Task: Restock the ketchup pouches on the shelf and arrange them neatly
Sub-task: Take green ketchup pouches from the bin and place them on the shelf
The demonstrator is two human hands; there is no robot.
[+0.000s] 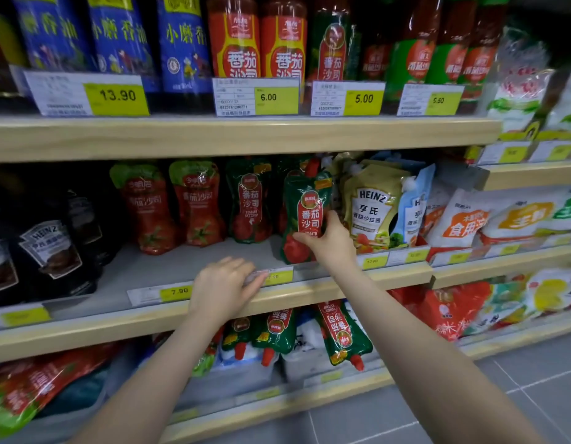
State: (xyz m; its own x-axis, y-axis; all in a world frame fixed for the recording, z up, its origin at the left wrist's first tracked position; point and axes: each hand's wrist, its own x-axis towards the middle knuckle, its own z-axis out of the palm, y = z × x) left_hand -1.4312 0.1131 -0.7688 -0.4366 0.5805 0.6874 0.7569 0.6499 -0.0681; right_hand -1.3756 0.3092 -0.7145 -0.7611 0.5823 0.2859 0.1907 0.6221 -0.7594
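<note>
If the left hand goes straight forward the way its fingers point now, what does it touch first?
The left hand rests on the shelf edge, fingers on a price label. Beyond lies bare shelf, then probably the green ketchup pouch held by the right hand; depth is unclear.

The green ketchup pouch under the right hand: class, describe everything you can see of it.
The green ketchup pouch is glossy, crinkled plastic with a red label in white Chinese characters, tomatoes pictured near its base and a red cap at the top. It stands upright, leaning slightly, at the front of the middle shelf, right of a matching pouch and left of a Heinz pouch. The right hand grips its lower right edge.
</note>
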